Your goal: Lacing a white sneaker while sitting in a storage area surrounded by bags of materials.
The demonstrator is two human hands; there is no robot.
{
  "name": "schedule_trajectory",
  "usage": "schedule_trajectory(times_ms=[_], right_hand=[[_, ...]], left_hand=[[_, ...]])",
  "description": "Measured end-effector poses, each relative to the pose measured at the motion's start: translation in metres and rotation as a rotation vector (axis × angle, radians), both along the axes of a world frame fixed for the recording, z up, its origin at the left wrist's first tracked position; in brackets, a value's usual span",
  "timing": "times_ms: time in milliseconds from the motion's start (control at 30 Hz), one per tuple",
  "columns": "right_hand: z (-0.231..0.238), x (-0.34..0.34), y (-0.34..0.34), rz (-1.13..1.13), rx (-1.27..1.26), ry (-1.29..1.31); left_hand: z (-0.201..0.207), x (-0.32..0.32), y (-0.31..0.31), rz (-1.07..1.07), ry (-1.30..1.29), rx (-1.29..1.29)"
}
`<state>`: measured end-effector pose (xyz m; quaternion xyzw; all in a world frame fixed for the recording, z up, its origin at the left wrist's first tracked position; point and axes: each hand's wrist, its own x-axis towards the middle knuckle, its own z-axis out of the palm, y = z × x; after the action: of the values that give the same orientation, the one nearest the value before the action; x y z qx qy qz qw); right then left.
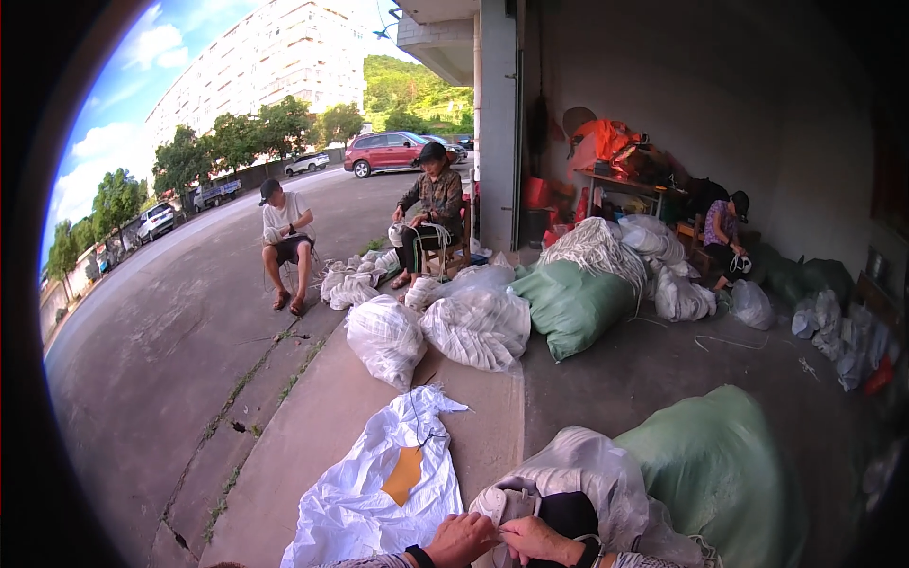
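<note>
At the bottom edge, my left hand [461,540] and my right hand [538,541] meet, fingertips pinched close together. What they pinch is too small to make out; it looks thin and pale. Just beyond them sits a pale grey shoe [494,502], with something black [570,514] beside it. Dark bands circle both wrists. A white sheet-like sack [365,483] lies spread on the ground to the left, bearing an orange-yellow patch [404,475] and a dark cord. Close on the right rests a translucent white bag [592,464], partly hidden by the shoe and the black thing.
A large green sack [715,459] bulges at near right. Farther off stand white bags [386,339] and a green sack [573,301] topped with pale cords [597,248]. Two seated people [287,232] work at centre left, another person [724,237] at right. A pillar [499,133] rises behind.
</note>
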<state>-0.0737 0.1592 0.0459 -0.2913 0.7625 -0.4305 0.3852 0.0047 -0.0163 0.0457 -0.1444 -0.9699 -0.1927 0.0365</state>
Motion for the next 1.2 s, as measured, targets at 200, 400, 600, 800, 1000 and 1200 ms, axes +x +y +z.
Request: schedule_trajectory(times_ms=[200, 400, 600, 800, 1000, 1200], right_hand=[[-0.003, 0.012, -0.006, 0.008, 0.090, 0.239], [-0.018, 0.019, 0.002, -0.040, -0.016, 0.601], [-0.009, 0.004, -0.002, 0.090, -0.147, 0.828], [0.002, -0.015, -0.010, 0.329, 0.127, 0.432], [0.064, -0.095, 0.010, -0.456, -0.089, 0.701], [0.094, -0.094, 0.021, -0.357, -0.128, 0.649]], left_hand=[[0.030, -0.033, -0.002, -0.285, -0.192, -0.101], [0.028, -0.041, -0.011, -0.472, -0.033, -0.080], [0.015, -0.025, -0.010, -0.367, 0.006, -0.095], [-0.012, -0.016, -0.019, -0.332, 0.250, 0.199], [-0.004, -0.015, -0.014, -0.205, 0.097, 0.087], [0.041, -0.066, 0.018, 0.040, 0.235, 0.569]])
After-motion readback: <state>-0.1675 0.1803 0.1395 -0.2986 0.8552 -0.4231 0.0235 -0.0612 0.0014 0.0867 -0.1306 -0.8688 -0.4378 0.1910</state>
